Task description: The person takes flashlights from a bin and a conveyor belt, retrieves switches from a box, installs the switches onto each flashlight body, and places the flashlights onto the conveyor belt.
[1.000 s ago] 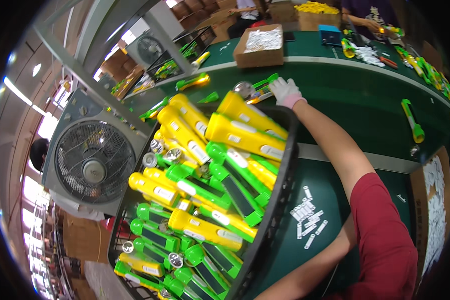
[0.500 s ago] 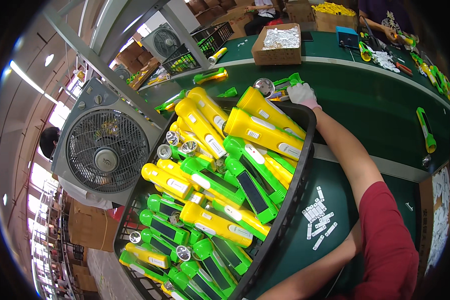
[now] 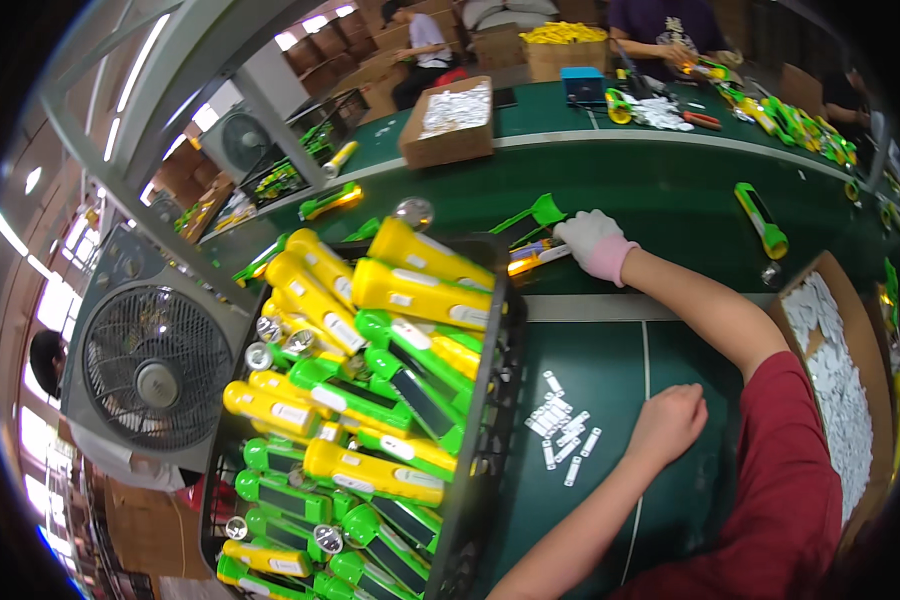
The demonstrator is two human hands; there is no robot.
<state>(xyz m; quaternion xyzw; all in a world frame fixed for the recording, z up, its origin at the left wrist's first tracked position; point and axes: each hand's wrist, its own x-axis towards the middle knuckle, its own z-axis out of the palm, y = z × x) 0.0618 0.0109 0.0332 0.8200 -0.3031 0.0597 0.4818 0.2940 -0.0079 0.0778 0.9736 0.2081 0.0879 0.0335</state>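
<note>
My right hand [image 3: 595,245], in a white glove with a pink cuff, reaches over the green conveyor belt. Its fingers close on the near end of an opened flashlight [image 3: 536,257], whose yellow shell and inner parts show. A loose green flashlight part [image 3: 542,212] lies just beyond it. My left hand [image 3: 670,425] is bare and curled into a fist above the green tabletop; whatever its fingers hold, if anything, is hidden. To its left lies a small heap of white plastic strips [image 3: 560,425].
A black crate [image 3: 485,390] full of yellow and green flashlights stands at left, beside a grey fan [image 3: 155,375]. A carton of white pieces [image 3: 830,390] is at right. Another flashlight [image 3: 760,220] lies on the belt. A person in purple [image 3: 660,25] works across it.
The view has swung rightward, so the crate sits farther left. My left hand has come into sight from behind my right arm. My right hand remains at the opened flashlight, now more clearly seen.
</note>
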